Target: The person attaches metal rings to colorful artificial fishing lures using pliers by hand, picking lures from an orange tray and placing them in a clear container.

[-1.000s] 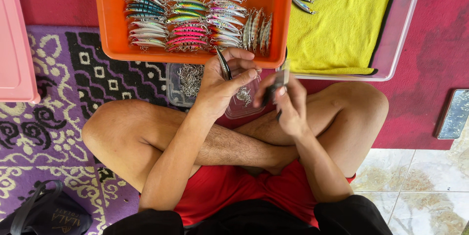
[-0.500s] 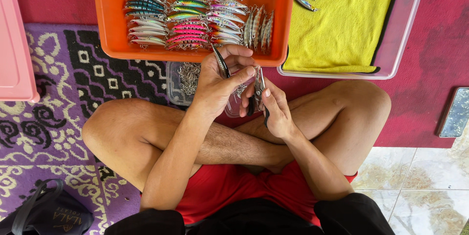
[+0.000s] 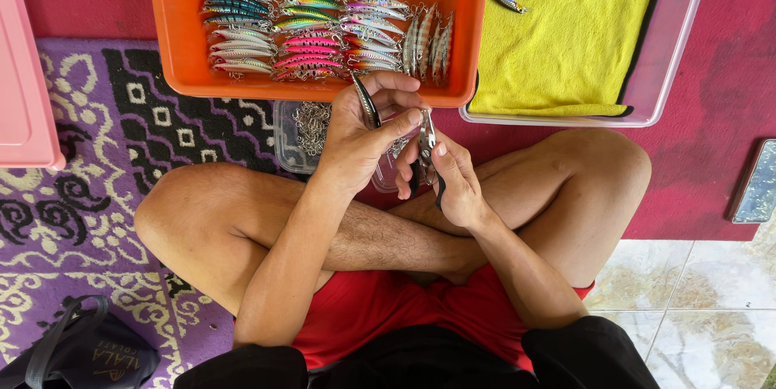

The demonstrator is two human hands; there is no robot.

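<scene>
Head view: left hand [image 3: 360,134] pinches a dark lure [image 3: 365,101], right hand [image 3: 453,179] closed on small pliers [image 3: 426,150], both over crossed legs. Orange tray [image 3: 174,25] of lures directly ahead, clear tub of hooks [image 3: 301,128] partly under it. Yellow towel [image 3: 582,25] to the right. Tray top cut off; plier tip vs lure contact unclear.

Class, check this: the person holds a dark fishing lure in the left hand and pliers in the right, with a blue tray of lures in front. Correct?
Not quite. The head view shows the tray is orange, not blue. The left hand does hold a dark lure, the right hand pliers.
</scene>
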